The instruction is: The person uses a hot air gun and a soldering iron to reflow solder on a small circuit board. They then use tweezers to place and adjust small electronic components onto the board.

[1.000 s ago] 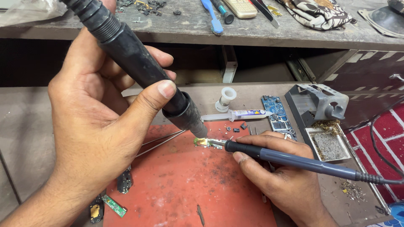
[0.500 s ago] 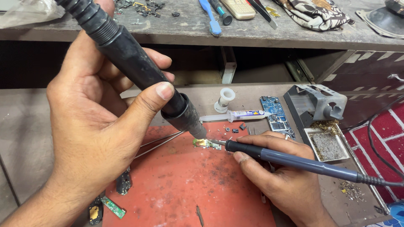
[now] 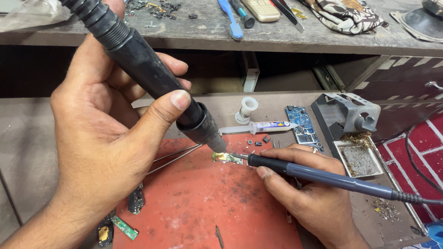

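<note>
Cluttered repair desk (image 3: 37,138), red mat (image 3: 203,207) at centre. Small circuit board (image 3: 227,158) lies on mat, long axis 9-to-3. Left hand (image 3: 101,138) clamped on black hot-air wand (image 3: 152,78), nozzle just above board from 11 o'clock. Right hand (image 3: 304,193) clamped on soldering iron (image 3: 323,175), tip touching board from 3 o'clock; right hand nearer.

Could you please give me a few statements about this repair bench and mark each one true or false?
1. The left hand grips a black hot-air wand. True.
2. The right hand holds tweezers. False: it holds a soldering iron; tweezers lie on the red mat.
3. Both tool tips point at a small circuit board on the mat. True.
4. The syringe lies on the upper shelf. False: it lies beyond the mat's far edge.
5. A blue circuit board lies beside the metal iron stand. True.
</note>
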